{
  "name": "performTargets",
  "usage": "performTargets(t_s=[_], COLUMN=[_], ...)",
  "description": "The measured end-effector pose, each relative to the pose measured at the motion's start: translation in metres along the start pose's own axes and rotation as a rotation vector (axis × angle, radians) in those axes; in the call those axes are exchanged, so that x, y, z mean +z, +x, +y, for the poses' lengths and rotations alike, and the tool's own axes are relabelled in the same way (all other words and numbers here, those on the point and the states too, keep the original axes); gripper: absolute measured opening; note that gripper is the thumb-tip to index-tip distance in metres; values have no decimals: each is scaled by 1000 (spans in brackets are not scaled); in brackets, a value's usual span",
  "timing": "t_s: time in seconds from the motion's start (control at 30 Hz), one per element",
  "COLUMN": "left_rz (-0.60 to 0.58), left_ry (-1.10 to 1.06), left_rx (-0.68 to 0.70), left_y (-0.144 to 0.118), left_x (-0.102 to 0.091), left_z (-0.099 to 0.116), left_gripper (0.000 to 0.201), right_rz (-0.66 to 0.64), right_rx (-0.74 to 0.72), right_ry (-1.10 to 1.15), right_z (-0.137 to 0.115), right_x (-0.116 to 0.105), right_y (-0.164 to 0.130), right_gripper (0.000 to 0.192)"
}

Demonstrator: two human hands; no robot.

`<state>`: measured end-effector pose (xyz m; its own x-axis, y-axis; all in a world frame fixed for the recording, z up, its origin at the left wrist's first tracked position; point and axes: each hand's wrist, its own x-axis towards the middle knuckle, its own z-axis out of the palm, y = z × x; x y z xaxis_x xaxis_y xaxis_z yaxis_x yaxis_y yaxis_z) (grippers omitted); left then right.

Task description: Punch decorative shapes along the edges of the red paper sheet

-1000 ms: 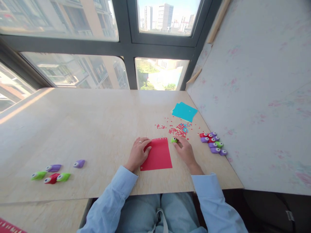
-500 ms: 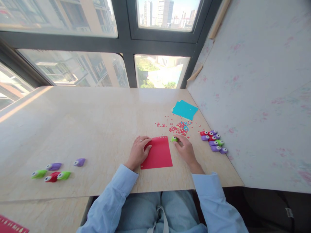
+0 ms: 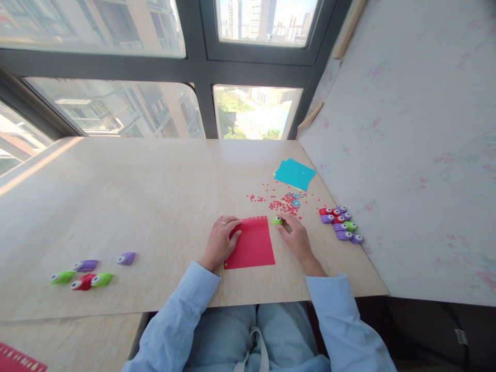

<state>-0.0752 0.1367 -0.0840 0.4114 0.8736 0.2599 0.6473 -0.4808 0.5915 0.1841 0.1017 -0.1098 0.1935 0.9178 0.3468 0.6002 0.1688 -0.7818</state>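
Note:
A sheet of red paper [image 3: 251,245] with small holes along its top edge lies on the table in front of me. My left hand [image 3: 222,242], with a ring on one finger, rests over the paper's upper left part, thumb apart from the other fingers and pressing on the sheet. Just right of the paper's upper right corner, my right hand [image 3: 296,238] grips a small green craft punch [image 3: 278,220] between thumb and fingers. The punch is apart from the paper; its underside is hidden.
Red and blue punched bits [image 3: 289,204] lie scattered beyond my right hand, below blue paper sheets [image 3: 295,174]. Several craft punches [image 3: 338,219] are grouped by the right wall; others, including a purple punch [image 3: 126,259], lie at left. Another red sheet [image 3: 17,359] shows bottom left.

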Motion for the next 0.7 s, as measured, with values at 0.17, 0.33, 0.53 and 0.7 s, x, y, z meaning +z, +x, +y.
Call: performTargets(t_s=[0.17,0.33,0.53,0.7], left_rz=[5,14,6,12], left_ry=[-1,10,13,14], left_rx=[4,8,8,22], left_y=[0,0,0,0], left_x=[0,0,-1,-1], left_z=[0,1,1,0], left_gripper=[25,25,26,27], right_rz=[-6,-9,-15,-15], right_rx=[-1,4,13,11], right_ry=[0,4,2,2], right_z=[1,1,0,-1], right_x=[0,0,0,-1], right_y=[0,0,0,0], right_gripper=[32,32,32,32])
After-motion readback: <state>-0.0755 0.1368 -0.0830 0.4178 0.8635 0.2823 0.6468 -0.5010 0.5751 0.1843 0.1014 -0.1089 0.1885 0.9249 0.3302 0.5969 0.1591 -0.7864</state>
